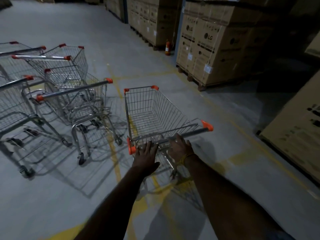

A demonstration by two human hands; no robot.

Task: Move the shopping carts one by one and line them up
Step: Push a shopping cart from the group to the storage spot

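A wire shopping cart (152, 110) with orange corner caps stands in front of me, its basket empty. My left hand (146, 155) lies with straight fingers on the left part of its handle bar (195, 132). My right hand (180, 147) rests flat with spread fingers on the bar's middle. To the left stand several more carts: one with its handle turned toward me (74, 91), one behind it (69, 66) and one at the left edge (12, 104).
Stacked cardboard boxes on pallets (207, 49) line the right side and back. A large box (297, 122) stands close on the right. A red fire extinguisher (167, 47) stands by the boxes. Yellow lines (114, 153) mark the grey concrete floor.
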